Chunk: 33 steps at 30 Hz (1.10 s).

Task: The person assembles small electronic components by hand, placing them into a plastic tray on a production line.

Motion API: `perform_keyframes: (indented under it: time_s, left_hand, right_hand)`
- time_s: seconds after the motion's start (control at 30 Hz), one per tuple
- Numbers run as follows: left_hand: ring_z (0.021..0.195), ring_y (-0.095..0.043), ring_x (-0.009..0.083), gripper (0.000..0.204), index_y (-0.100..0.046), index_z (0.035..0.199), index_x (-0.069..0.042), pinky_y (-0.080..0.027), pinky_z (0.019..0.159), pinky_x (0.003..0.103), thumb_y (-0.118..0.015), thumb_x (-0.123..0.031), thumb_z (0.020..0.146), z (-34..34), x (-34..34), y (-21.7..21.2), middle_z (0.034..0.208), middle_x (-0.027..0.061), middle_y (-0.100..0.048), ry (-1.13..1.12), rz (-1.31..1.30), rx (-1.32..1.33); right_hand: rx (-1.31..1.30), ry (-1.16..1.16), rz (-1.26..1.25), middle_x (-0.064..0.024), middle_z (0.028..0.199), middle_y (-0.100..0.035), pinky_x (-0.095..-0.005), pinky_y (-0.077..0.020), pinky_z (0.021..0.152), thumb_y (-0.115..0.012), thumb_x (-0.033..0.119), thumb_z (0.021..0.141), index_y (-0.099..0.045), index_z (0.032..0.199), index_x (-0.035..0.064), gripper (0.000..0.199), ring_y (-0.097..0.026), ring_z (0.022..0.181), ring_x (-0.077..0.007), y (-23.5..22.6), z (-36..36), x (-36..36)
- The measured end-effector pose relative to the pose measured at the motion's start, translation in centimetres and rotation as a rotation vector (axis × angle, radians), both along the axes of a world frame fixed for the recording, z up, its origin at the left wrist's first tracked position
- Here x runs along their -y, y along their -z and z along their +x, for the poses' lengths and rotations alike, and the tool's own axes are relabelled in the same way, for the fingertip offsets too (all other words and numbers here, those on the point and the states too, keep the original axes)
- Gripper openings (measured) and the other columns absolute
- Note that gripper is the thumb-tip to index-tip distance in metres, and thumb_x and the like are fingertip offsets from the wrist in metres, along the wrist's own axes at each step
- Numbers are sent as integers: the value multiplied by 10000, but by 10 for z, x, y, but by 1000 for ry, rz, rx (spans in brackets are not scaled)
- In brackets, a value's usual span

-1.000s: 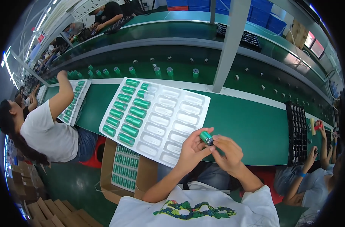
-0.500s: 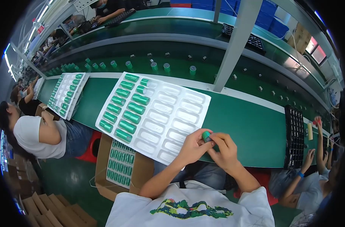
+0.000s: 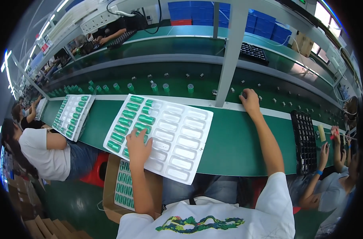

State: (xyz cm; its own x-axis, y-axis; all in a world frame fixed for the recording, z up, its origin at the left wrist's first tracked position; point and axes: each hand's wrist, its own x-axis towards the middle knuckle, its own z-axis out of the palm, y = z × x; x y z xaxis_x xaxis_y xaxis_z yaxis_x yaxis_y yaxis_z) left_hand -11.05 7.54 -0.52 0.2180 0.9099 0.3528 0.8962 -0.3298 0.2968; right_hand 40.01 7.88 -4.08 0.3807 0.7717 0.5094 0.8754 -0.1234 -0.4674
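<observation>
A white moulded tray (image 3: pixel 174 173) lies tilted on the green bench, its left columns partly filled with small green cylinders (image 3: pixel 121 130); the pockets to the right hold none. My left hand (image 3: pixel 138 148) is over those left columns, fingers spread and touching the cylinders beneath, some of which it hides. Away to the right, my right hand (image 3: pixel 251 101) reaches over the bench's far edge to the belt. Its fingers are curled down and together around a small dark thing that I cannot make out.
On the dark green belt (image 3: pixel 121 92) stand several green cylinders and small metal parts. A grey post (image 3: pixel 230 59) rises left of my right hand. A black tray (image 3: pixel 305 143) lies at right. Below the white tray is a cardboard box (image 3: pixel 111 179). Co-workers sit on both sides.
My hands were together at the white tray's right corner, holding a green cylinder. They have parted: the left to the filled columns, the right out to the belt. The view has shifted too.
</observation>
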Motion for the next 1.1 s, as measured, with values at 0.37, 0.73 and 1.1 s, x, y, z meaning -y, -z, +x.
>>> perform_keyframes:
  time_s: [0.37, 0.73, 1.1]
  left_hand:
    - [1050, -514, 364, 331, -645, 1101, -19, -427, 933, 441, -695, -119, 790, -30, -4, 10, 1029, 161, -616, 85, -41, 211]
    - [957, -622, 185, 217, -678, 1064, -18, -500, 839, 304, -682, -159, 898, -11, 4, -15, 1034, 78, -638, 207, -319, 1190]
    - [1093, -625, 216, 339, -527, 1281, -4, -489, 1003, 336, -578, -33, 947, 64, 56, -19, 1156, 116, -633, 617, -1068, 1873]
  right_hand:
    - [130, -27, -56, -222, 1283, -514, -438, -412, 1007, -719, 205, 780, -474, 1344, 36, 638, -496, 1189, -404, -10, 13, 31]
    - [-18, 78, -76, -204, 1001, -585, -399, -491, 817, -645, 55, 849, -588, 1128, 26, 286, -614, 918, -326, 41, 64, 42]
    - [-1470, -360, 559, -132, 1115, -615, -260, -514, 831, -543, 111, 983, -521, 1252, -54, 317, -613, 947, -180, 0, 11, 96]
